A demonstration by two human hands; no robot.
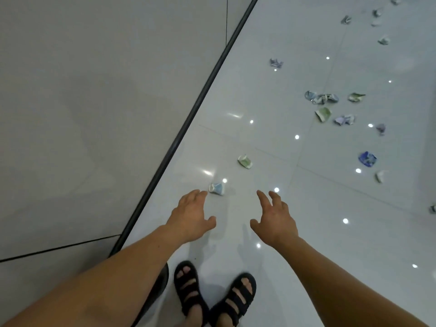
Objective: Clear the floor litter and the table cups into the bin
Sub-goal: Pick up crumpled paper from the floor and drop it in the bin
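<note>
Step in hand, as judged: floor litter pickup, early stage, many pieces uncollected. Left hand [192, 215] and right hand [277, 219]: both spread, fingers loosely extended, gripping nothing. Nearest target: crumpled pale-blue cup [217, 188] on the tiled floor [271, 267]. Lies just beyond the left fingertips [197, 193], apart from them, and farther from the right hand. Next, probably: reach forward and down with the left hand, then close thumb and fingers round the cup. Beyond it: crumpled green cup [245, 161], then more scraps [325, 99] scattered to the right
</note>
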